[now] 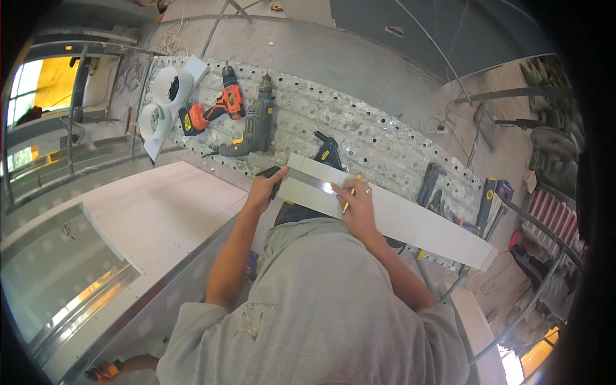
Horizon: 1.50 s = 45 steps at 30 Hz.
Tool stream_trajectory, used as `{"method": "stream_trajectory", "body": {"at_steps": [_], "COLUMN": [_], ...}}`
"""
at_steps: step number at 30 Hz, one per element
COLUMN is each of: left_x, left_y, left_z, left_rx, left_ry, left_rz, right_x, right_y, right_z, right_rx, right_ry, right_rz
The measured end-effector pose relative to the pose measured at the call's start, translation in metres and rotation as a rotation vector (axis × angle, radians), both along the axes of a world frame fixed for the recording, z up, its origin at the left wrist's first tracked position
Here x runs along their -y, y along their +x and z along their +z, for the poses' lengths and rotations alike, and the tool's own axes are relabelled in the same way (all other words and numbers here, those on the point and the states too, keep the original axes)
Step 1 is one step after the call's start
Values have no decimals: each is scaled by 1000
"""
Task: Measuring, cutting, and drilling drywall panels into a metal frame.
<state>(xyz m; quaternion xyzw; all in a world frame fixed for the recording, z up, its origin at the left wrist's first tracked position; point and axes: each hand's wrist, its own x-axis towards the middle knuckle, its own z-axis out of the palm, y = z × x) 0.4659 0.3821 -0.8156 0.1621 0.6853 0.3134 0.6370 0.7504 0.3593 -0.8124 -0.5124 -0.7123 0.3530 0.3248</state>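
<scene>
A long white board strip lies across the metal platform in front of me. On its left end rests a square with a shiny steel blade and a black stock. My left hand is closed round the stock, at the board's edge. My right hand grips a yellow pencil, its fingers on the board beside the blade's right end. Whether the pencil's tip touches the board is hidden.
An orange cordless drill, a grey corded drill and a black tool lie beyond the board. White tape rolls sit at the far left. Hand tools lie right. Metal rails flank the platform.
</scene>
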Motion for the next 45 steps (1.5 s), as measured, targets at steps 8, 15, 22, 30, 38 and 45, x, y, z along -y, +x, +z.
{"method": "stream_trajectory", "body": {"at_steps": [8,15,22,30,38,45], "left_x": [15,22,31,29,30,35], "left_y": [-2,3,8,15,10,12], "left_z": [-15,-22,-32,-27,-26,-24], "left_rx": [77,111,119,229,193,153], "left_ry": [33,119,89,61,45,93], "left_rz": [42,53,61,175,136,93], "right_x": [-1,1,3,-1,0,2], "right_y": [5,9,15,23,26,26], "right_z": [5,5,0,7,10,11], "right_rx": [-21,-60,-70,-79,-76,-97], "right_ry": [-63,-106,-127,-179,-161,-136], "right_rz": [-12,-15,-19,4,12,12]}}
